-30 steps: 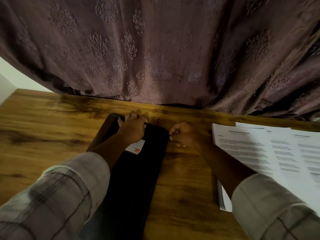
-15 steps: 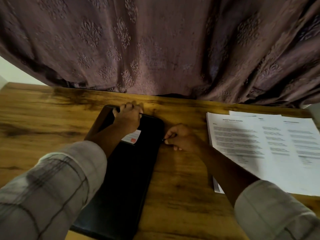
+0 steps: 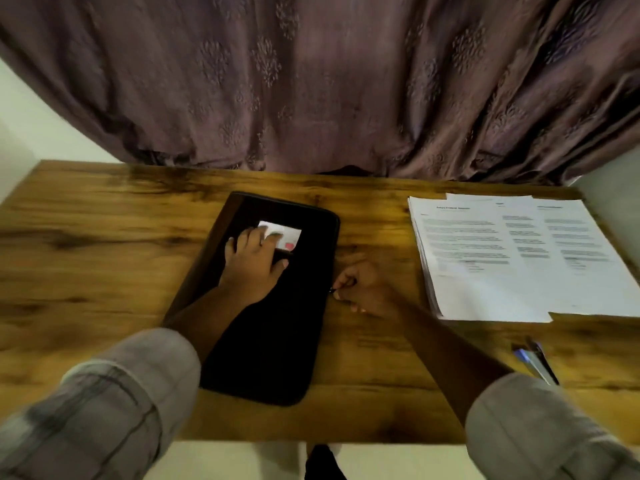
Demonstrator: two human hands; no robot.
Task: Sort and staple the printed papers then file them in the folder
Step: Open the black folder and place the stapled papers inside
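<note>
Fingers of the left hand (image 3: 254, 268) lie straight and flat on the black zip folder (image 3: 277, 358), pinning it to the wooden table (image 3: 86, 254). At its right edge the right hand (image 3: 363, 289) pinches the zipper pull (image 3: 332, 291). Printed papers (image 3: 485, 258) lie further right. Should the pinning hand ease, the folder could skid and the zip snag.

Nothing can be read with certainty. The printed papers (image 3: 485, 258), at the right of the frame, carry a bold heading at the top of each visible sheet and blocks of lines below, all too blurred to make out. The white label (image 3: 290, 233) on the black folder (image 3: 277, 341), at centre frame, shows a pink-red patch near its lower right corner; its left part lies under the left hand (image 3: 254, 265).
</note>
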